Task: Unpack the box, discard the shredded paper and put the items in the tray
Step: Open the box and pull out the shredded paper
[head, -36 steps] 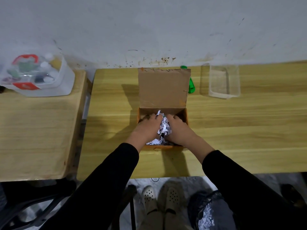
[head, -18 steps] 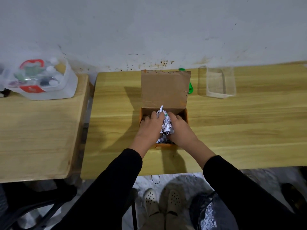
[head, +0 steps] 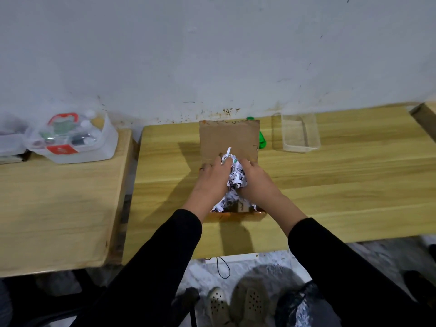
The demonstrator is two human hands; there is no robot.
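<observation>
Shredded paper point(head: 236, 179): one clump, gripped between left hand point(head: 212, 180) and right hand point(head: 257, 182), fingers point(head: 212, 165) curled round it from both sides, likely so loose strips are not scattered. It is held just over the one open cardboard box point(head: 236, 215), where more shreds are seen. One clear tray point(head: 298, 135) is set apart to the right on the desk point(head: 342, 190); one green item point(head: 262, 141) is half hidden behind the lid point(head: 228, 138). One bag point(head: 306, 295) on the floor point(head: 377, 253) is judged the discard spot.

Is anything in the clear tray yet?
Empty: the clear tray shows only its bare transparent bottom and walls, nothing inside.
</observation>
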